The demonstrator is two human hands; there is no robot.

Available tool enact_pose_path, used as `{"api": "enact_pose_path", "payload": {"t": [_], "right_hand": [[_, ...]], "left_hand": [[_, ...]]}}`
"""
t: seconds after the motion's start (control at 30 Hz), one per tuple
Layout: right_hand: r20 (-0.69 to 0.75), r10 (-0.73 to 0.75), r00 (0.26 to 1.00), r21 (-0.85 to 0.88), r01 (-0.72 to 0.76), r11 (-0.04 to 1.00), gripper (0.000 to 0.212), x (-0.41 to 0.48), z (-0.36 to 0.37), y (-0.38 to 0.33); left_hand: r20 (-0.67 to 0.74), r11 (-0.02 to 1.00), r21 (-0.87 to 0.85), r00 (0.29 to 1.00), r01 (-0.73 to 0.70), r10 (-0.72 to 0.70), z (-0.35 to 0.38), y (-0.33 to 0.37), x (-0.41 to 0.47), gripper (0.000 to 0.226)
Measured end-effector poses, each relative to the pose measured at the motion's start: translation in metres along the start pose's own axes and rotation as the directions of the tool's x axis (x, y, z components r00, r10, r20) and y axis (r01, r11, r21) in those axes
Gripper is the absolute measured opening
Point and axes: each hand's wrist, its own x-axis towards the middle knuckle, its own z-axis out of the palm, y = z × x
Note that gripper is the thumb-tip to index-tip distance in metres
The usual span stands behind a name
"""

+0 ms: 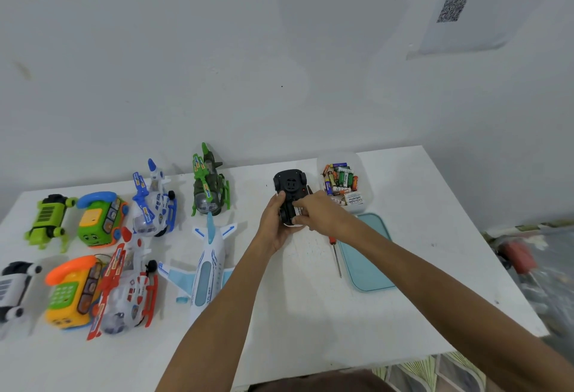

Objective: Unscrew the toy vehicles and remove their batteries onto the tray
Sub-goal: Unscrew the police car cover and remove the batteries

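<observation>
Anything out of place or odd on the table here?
Mildly: the batteries are heaped in a clear tub rather than on the teal tray, which looks bare. The screwdriver lies beside it.

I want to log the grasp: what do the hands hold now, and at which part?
The left hand cradles the upturned black toy car by its near end; the right hand has its fingers on the underside there.

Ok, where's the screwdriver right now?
In the head view, the screwdriver lies on the white table, right of centre, along the left edge of the blue tray, just below the right hand.
</observation>
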Motion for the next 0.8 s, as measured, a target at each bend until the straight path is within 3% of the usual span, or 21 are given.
{"api": "enact_pose_path", "payload": {"t": [0.1, 0.17, 0.23, 0.33, 0.6, 0.8], "right_hand": [[-0.032, -0.047, 0.998, -0.085, 0.044, 0.995, 0.016, -0.002, 0.004, -0.001], [-0.084, -0.045, 0.995, -0.074, 0.038, 0.996, 0.027, -0.002, 0.007, 0.002], [-0.13, 0.009, 0.991, 0.011, -0.008, 1.0, 0.042, -0.001, 0.006, 0.007], [-0.188, 0.062, 0.98, 0.143, -0.035, 0.989, 0.046, 0.003, 0.004, 0.01], [-0.259, 0.141, 0.956, 0.151, -0.104, 0.983, 0.032, 0.017, 0.006, 0.007], [-0.282, 0.093, 0.955, 0.247, -0.021, 0.969, 0.01, 0.019, -0.005, 0.021]], "left_hand": [[-0.019, 1.0, 0.01, 1.0, 0.0, 0.0, -0.001, -0.001, 0.001, 0.045], [-0.016, 1.0, 0.014, 1.0, -0.003, 0.003, -0.001, -0.002, 0.002, 0.044], [-0.006, 1.0, 0.023, 1.0, 0.001, -0.001, -0.001, -0.002, 0.003, 0.041], [0.012, 1.0, 0.001, 1.0, 0.012, -0.012, -0.001, 0.001, 0.003, 0.041], [0.041, 1.0, -0.007, 0.999, 0.021, -0.02, -0.005, 0.005, -0.002, 0.039], [0.021, 1.0, -0.017, 1.0, 0.017, -0.016, -0.003, 0.004, -0.008, 0.043]]}}
